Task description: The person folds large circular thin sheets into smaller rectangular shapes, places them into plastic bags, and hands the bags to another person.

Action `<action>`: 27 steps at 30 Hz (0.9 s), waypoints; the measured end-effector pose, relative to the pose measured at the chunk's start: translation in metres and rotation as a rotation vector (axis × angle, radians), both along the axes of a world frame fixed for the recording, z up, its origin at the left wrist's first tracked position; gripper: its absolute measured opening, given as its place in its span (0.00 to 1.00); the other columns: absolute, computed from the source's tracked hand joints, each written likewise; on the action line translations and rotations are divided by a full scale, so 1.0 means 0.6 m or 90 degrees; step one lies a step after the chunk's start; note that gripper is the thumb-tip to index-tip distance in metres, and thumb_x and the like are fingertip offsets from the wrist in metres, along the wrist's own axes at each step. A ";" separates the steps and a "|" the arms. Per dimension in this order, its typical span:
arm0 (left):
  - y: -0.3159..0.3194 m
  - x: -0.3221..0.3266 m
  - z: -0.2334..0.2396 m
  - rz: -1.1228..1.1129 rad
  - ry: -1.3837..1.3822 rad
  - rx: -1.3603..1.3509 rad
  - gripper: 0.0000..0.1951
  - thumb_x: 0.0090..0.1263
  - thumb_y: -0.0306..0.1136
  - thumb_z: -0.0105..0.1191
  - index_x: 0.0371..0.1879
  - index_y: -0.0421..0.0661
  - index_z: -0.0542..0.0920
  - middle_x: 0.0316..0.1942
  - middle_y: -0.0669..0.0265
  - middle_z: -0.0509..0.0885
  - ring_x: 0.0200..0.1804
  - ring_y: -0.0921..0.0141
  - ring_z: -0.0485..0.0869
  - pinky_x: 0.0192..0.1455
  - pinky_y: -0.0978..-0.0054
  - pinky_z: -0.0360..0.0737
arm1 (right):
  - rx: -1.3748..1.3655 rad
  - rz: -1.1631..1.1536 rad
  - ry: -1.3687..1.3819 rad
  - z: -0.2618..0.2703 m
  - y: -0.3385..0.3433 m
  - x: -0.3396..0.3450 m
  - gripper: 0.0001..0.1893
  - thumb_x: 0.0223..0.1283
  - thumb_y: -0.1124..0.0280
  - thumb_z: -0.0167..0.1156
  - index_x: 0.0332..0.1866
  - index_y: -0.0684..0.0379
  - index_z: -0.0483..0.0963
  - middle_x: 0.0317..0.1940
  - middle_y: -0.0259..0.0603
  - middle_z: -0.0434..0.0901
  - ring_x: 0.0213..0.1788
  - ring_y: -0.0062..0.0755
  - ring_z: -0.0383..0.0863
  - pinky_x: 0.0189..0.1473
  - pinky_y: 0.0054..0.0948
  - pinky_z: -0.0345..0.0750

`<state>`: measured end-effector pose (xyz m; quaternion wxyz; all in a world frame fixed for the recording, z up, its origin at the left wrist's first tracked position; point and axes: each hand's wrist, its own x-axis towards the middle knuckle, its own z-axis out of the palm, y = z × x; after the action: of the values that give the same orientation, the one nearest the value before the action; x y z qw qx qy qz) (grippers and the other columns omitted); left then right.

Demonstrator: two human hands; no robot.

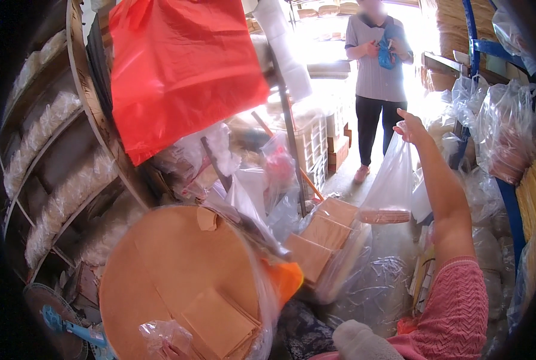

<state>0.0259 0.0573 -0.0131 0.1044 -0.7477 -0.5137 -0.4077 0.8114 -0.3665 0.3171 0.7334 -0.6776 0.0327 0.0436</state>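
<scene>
My right arm reaches forward, and my right hand (pixel 409 128) grips the top of a clear plastic bag (pixel 387 184). The bag hangs in the air with a flat stack of brown pieces (pixel 385 216) at its bottom. Fingers that look like my left hand (pixel 172 351) show partly at the bottom edge, against crumpled clear plastic (pixel 165 334); their grip is unclear. Beside them, folded brown sheets (pixel 218 317) lie on a large round stack of thin brown sheets (pixel 160 252). A small torn piece (pixel 207 219) rests near its far rim.
A person (pixel 378 67) stands ahead holding a blue plastic bag (pixel 388 47). Red plastic (pixel 182 72) hangs at upper left. Brown packs (pixel 326 229) sit on the floor. Shelves (pixel 65 216) and a fan (pixel 65 319) stand left; bagged goods (pixel 506 130) hang on a blue frame (pixel 511 216) right.
</scene>
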 end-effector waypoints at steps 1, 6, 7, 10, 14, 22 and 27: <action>-0.001 -0.001 -0.001 -0.002 -0.005 0.002 0.29 0.65 0.49 0.45 0.59 0.41 0.63 0.60 0.52 0.64 0.63 0.56 0.60 0.63 0.55 0.55 | -0.003 0.004 -0.003 0.001 -0.001 -0.002 0.29 0.59 0.52 0.57 0.63 0.51 0.62 0.66 0.49 0.59 0.38 0.31 0.79 0.34 0.26 0.68; 0.001 -0.007 -0.003 -0.007 -0.016 0.010 0.27 0.65 0.47 0.46 0.58 0.41 0.64 0.58 0.52 0.65 0.61 0.56 0.62 0.62 0.56 0.58 | -0.001 0.004 -0.011 0.001 0.003 -0.007 0.30 0.59 0.52 0.57 0.64 0.52 0.61 0.66 0.49 0.57 0.43 0.32 0.77 0.43 0.29 0.68; 0.002 -0.008 -0.002 -0.009 -0.018 0.011 0.27 0.65 0.47 0.46 0.57 0.41 0.65 0.58 0.52 0.66 0.61 0.56 0.62 0.62 0.56 0.58 | -0.009 0.012 -0.015 0.000 0.002 -0.006 0.30 0.59 0.53 0.57 0.64 0.52 0.60 0.66 0.49 0.57 0.44 0.33 0.76 0.46 0.30 0.67; 0.000 -0.010 -0.003 -0.011 -0.024 0.014 0.26 0.65 0.46 0.47 0.56 0.41 0.66 0.57 0.52 0.67 0.60 0.56 0.63 0.61 0.57 0.59 | 0.001 -0.001 -0.003 0.001 0.001 -0.009 0.31 0.59 0.53 0.57 0.64 0.53 0.59 0.67 0.49 0.56 0.43 0.33 0.77 0.46 0.30 0.67; -0.001 -0.010 -0.004 -0.013 -0.030 0.015 0.24 0.65 0.44 0.47 0.55 0.40 0.67 0.55 0.53 0.68 0.58 0.56 0.65 0.60 0.58 0.61 | 0.018 -0.003 0.005 -0.005 -0.004 -0.005 0.32 0.58 0.53 0.58 0.64 0.54 0.58 0.67 0.50 0.55 0.43 0.33 0.77 0.44 0.30 0.68; -0.005 -0.015 -0.008 -0.015 -0.041 0.016 0.21 0.65 0.41 0.49 0.52 0.39 0.69 0.52 0.53 0.70 0.56 0.57 0.68 0.57 0.60 0.65 | 0.008 -0.016 0.005 -0.003 -0.002 -0.002 0.34 0.56 0.52 0.60 0.64 0.55 0.58 0.67 0.50 0.55 0.42 0.33 0.78 0.39 0.28 0.70; -0.006 -0.020 -0.013 -0.018 -0.048 0.020 0.19 0.65 0.39 0.49 0.51 0.39 0.71 0.51 0.53 0.72 0.54 0.57 0.70 0.56 0.61 0.67 | 0.004 0.005 0.007 -0.001 -0.001 -0.009 0.33 0.56 0.52 0.60 0.64 0.55 0.59 0.68 0.49 0.56 0.41 0.33 0.78 0.38 0.27 0.70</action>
<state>0.0138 0.0535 -0.0208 0.0910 -0.7374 -0.4999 -0.4451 0.8062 -0.3669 0.3163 0.7352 -0.6751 0.0340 0.0506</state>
